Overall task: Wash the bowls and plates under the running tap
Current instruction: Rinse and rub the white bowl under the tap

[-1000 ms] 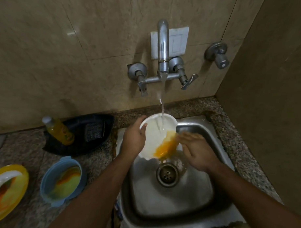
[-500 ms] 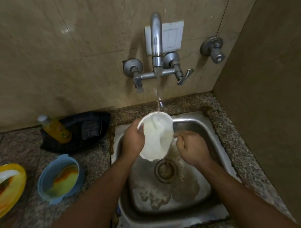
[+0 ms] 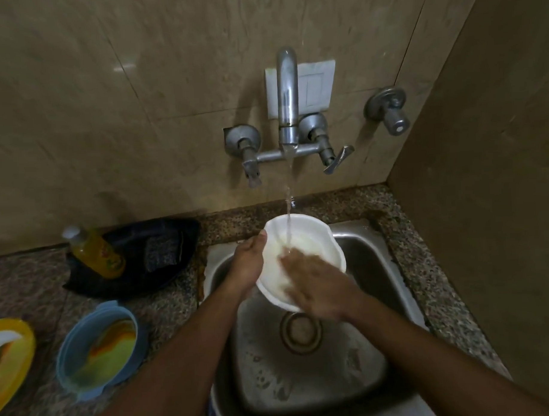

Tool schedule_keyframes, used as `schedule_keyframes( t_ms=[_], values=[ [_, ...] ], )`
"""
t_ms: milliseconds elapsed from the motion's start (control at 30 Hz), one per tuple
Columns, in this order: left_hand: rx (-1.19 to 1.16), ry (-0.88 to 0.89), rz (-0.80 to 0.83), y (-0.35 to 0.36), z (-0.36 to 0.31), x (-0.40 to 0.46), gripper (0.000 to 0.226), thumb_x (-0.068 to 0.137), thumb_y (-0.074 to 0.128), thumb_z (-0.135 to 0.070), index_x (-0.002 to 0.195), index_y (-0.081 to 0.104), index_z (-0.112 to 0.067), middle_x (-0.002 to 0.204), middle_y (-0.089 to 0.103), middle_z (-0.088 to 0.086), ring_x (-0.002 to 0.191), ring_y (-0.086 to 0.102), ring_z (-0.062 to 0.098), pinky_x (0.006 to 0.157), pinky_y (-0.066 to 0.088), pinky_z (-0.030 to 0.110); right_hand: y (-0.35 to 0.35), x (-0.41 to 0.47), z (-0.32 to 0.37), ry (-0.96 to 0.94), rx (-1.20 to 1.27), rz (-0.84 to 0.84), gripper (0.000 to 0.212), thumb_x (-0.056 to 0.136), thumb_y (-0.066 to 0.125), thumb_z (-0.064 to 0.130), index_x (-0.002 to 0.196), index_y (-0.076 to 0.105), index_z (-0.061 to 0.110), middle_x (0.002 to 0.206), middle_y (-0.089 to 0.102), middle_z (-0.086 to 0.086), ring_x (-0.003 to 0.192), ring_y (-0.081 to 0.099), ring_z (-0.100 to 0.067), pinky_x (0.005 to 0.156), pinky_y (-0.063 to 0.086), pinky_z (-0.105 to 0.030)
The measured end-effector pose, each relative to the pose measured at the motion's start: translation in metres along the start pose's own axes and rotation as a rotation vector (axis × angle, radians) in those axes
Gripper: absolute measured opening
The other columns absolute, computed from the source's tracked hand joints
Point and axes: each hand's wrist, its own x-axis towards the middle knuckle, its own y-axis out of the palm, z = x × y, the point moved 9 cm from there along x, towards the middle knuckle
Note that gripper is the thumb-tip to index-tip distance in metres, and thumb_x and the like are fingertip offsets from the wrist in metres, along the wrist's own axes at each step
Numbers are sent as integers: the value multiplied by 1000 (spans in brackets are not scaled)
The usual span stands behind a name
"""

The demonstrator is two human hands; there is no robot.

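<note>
A white bowl (image 3: 311,237) is held over the steel sink (image 3: 371,266), its inside facing up under the stream from the wall tap (image 3: 287,98). My left hand (image 3: 248,264) grips the bowl's left rim with the thumb at the edge. My right hand (image 3: 313,281) lies blurred inside the bowl with its fingers spread flat against the wet inner surface, right where the water lands. On the counter to the left stand a blue bowl (image 3: 70,364) smeared with yellow and orange residue and a yellow plate (image 3: 26,350) that is cut off by the frame edge.
A yellow soap bottle (image 3: 94,251) leans in a black tray (image 3: 162,239) with a dark scrub pad, left of the sink. The drain (image 3: 301,331) sits below the bowl. A wall stands close on the right, with a separate valve (image 3: 388,110) above the counter.
The orange residue seen in the bowl a second ago is gone. The bowl has turned from edge-on to facing up, and my right hand has moved from beside it to inside it.
</note>
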Motion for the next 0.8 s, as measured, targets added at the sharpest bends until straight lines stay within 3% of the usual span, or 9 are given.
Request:
schedule_keyframes(
  t_ms=[100,167,267,333,400,500,600,700,800],
  values=[
    [7,22,22,15,-3,-2,35,99,44,-46,116,64,-24,112,69,0,101,63,21,98,50,43,-3,17,-23,201,21,13,77,100,21,58,156,-5,11,163,-11,-7,151,-8,-22,122,0,-39],
    [-34,14,58,20,-5,0,36,100,45,-44,115,67,-20,113,71,3,100,65,18,97,51,38,1,27,9,102,100,-11,76,101,23,53,155,-6,9,163,-10,-13,150,-8,-24,122,2,-38],
    [-32,3,61,14,1,2,40,97,47,-47,117,68,-19,112,72,3,101,67,19,95,52,38,4,10,20,-82,113,38,72,98,15,57,157,-1,17,164,-3,-4,151,-3,-14,122,6,-39],
    [6,2,52,12,9,0,41,97,47,-49,121,66,-22,117,69,1,105,64,22,100,49,44,0,3,-12,-55,8,50,78,90,1,66,157,0,26,163,-4,3,150,-4,-13,122,0,-38],
    [43,31,31,14,4,-1,38,98,46,-47,119,67,-23,119,68,2,106,63,23,102,47,45,-1,7,-28,25,-79,21,80,87,0,65,156,-3,25,163,-5,3,151,-6,-17,122,-2,-41],
    [43,110,-12,7,-15,2,34,98,47,-45,101,69,-20,100,72,4,91,67,22,84,54,37,5,9,-11,68,-15,-28,73,98,13,59,156,-8,19,161,-14,1,149,-15,-19,122,-5,-42],
    [131,209,-83,-10,-32,5,39,99,44,-48,103,69,-19,97,71,4,88,65,20,69,48,28,-1,-11,-31,61,-94,-111,72,98,15,55,157,5,14,162,-2,-4,151,0,-19,118,-6,-33],
    [177,250,-121,-11,-39,4,41,99,41,-51,107,68,-21,101,70,4,92,64,22,76,52,33,-4,-11,-40,165,-87,-134,79,95,17,58,156,6,9,163,3,-10,151,4,-24,119,-4,-36],
    [164,302,-172,-22,-48,2,41,99,42,-49,108,68,-20,100,71,1,92,64,21,83,54,38,7,-16,-11,53,30,-127,74,94,32,53,154,24,9,160,22,-12,147,23,-24,121,17,-41]
  ],
)
